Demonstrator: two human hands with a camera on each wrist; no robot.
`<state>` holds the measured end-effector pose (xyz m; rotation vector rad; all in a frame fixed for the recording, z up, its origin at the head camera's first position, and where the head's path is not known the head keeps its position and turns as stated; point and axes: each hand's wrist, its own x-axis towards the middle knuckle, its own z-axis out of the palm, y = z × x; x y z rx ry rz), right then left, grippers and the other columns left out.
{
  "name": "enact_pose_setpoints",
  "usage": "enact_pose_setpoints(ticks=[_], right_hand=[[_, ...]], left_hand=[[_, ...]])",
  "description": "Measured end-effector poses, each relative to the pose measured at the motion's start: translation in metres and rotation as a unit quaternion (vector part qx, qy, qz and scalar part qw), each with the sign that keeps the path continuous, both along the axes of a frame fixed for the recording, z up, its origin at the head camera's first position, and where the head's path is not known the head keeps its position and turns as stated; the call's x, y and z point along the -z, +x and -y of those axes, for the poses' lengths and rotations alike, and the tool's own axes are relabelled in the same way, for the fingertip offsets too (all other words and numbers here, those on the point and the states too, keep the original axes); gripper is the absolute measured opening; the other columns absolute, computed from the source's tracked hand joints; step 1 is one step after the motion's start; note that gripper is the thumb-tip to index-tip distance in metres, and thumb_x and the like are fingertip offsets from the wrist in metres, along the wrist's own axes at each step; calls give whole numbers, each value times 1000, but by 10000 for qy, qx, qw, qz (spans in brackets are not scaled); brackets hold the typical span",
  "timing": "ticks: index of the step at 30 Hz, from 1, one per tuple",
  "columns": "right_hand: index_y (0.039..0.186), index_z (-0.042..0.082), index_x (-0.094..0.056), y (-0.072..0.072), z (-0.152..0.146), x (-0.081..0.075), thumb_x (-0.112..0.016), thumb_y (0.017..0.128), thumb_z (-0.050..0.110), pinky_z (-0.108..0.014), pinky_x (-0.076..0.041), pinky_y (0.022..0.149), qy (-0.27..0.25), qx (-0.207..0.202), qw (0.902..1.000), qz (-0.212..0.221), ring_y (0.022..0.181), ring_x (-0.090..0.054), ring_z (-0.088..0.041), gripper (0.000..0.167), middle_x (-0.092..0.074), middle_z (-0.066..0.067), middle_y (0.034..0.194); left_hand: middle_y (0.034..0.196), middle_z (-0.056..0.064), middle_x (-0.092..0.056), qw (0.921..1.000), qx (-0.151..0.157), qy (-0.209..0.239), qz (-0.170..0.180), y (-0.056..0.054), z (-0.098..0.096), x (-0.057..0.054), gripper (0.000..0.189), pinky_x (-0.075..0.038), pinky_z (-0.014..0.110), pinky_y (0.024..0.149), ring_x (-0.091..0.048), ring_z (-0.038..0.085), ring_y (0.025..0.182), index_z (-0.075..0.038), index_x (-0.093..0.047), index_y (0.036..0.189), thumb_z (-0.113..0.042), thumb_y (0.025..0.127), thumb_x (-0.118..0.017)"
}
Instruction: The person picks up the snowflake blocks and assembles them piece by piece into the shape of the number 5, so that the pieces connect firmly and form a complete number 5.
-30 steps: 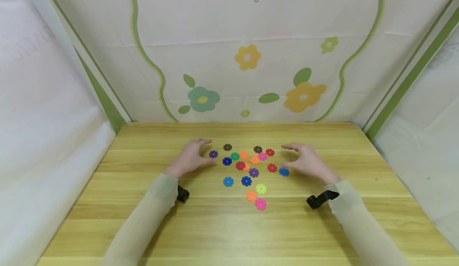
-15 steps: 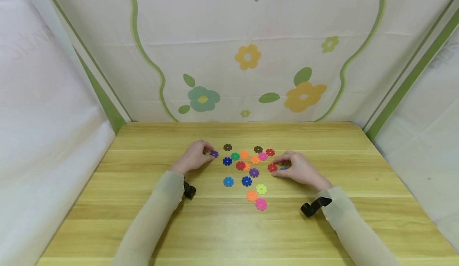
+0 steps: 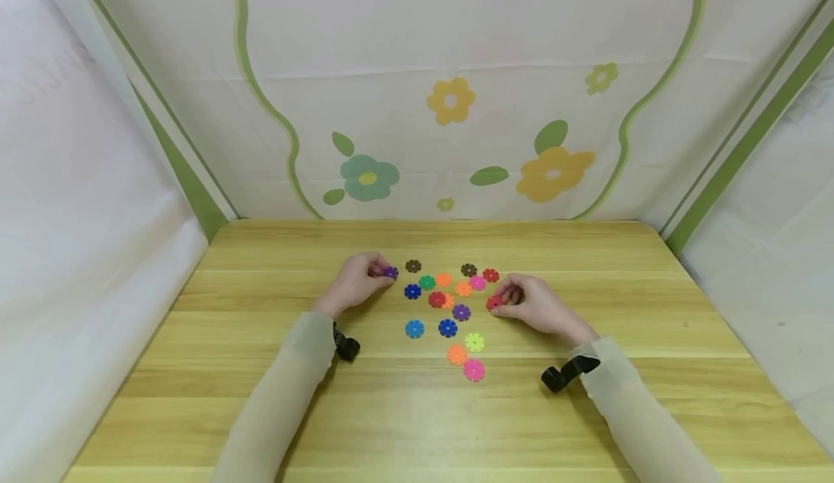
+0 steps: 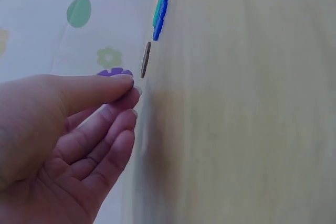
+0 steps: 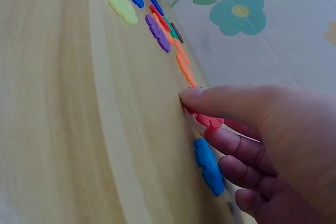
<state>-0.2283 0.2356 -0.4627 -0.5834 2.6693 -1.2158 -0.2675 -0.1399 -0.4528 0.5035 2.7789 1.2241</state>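
Note:
My left hand (image 3: 354, 282) pinches a purple notched plastic disc (image 3: 390, 272) between thumb and fingers. In the left wrist view this purple disc (image 4: 116, 71) shows only its edge above the thumb. A red notched disc (image 3: 493, 303) is pinched by my right hand (image 3: 538, 303); part of the red disc (image 5: 210, 121) appears under the thumb in the right wrist view. Close below those fingers lies a blue disc (image 5: 209, 166), hidden in the head view. Beside the left hand are a brown disc (image 3: 413, 266) and a dark blue disc (image 3: 413, 292).
Several more discs lie scattered mid-table, including a green one (image 3: 426, 282), a yellow one (image 3: 475, 342) and a pink one (image 3: 474, 370). The wooden table (image 3: 417, 425) meets a flower-printed cloth wall (image 3: 391, 106) at the back.
Both hands have closed from spread fingers to a pinch. The purple disc has come slightly up off its spot. My right hand has moved left over the blue disc and taken the red one.

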Motion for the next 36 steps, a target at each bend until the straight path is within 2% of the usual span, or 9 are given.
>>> enact_pose_setpoints(ticks=[6, 10, 18, 22, 25, 29, 36], right_hand=[[105, 9, -71, 1, 3, -2, -78, 93, 17, -27, -52, 67, -348, 223, 9991, 99, 79, -61, -22, 16, -68, -2, 90], [108, 9, -74, 1, 4, -7, -75, 95, 18, -28, -55, 71, -569, 401, 9975, 99, 84, -66, -23, 16, -72, -2, 94], [106, 14, -76, 0, 10, -17, -73, 97, 26, -32, -55, 76, -700, 726, 9949, 85, 89, -68, -26, 15, -74, 2, 95], [104, 14, -76, -2, 15, -20, -75, 96, 32, -34, -55, 78, -820, 832, 9931, 132, 91, -69, -28, 20, -75, 1, 94], [105, 15, -77, -4, 20, -21, -75, 95, 35, -41, -56, 79, -956, 905, 9912, 164, 92, -70, -29, 23, -75, 1, 95], [106, 13, -77, -6, 25, -23, -76, 95, 35, -49, -57, 79, -1112, 1001, 9885, 226, 93, -69, -31, 24, -76, -1, 95], [111, 7, -76, -7, 36, -26, -77, 94, 33, -47, -58, 85, -1587, 1250, 9785, 427, 95, -71, -32, 31, -76, -6, 101]], left_hand=[[93, -2, -71, 9997, -42, 246, -88, 6, -7, -6, 10, -55, 35, 80, -65, 16, 86, -10, -75, 103, -16, 95, -76], [93, -4, -72, 9988, 15, 456, -152, 12, -13, -11, 10, -55, 35, 77, -65, 16, 85, -12, -78, 103, -18, 96, -75], [91, -7, -73, 9963, 12, 804, -294, 19, -24, -14, 9, -56, 33, 72, -65, 15, 81, -16, -80, 97, -24, 95, -76], [89, -7, -73, 9944, 71, 943, -474, 22, -31, -14, 7, -56, 32, 68, -65, 15, 77, -16, -80, 96, -22, 93, -78], [87, -8, -72, 9932, 108, 998, -591, 24, -36, -14, 6, -56, 32, 64, -65, 14, 74, -15, -80, 95, -20, 92, -79], [85, -8, -72, 9924, 122, 1078, -587, 26, -42, -14, 5, -56, 32, 62, -65, 14, 73, -12, -79, 94, -16, 91, -80], [85, -6, -72, 9908, 290, 1177, -596, 29, -51, -13, 5, -58, 28, 64, -68, 13, 74, -10, -78, 93, -13, 90, -81]])
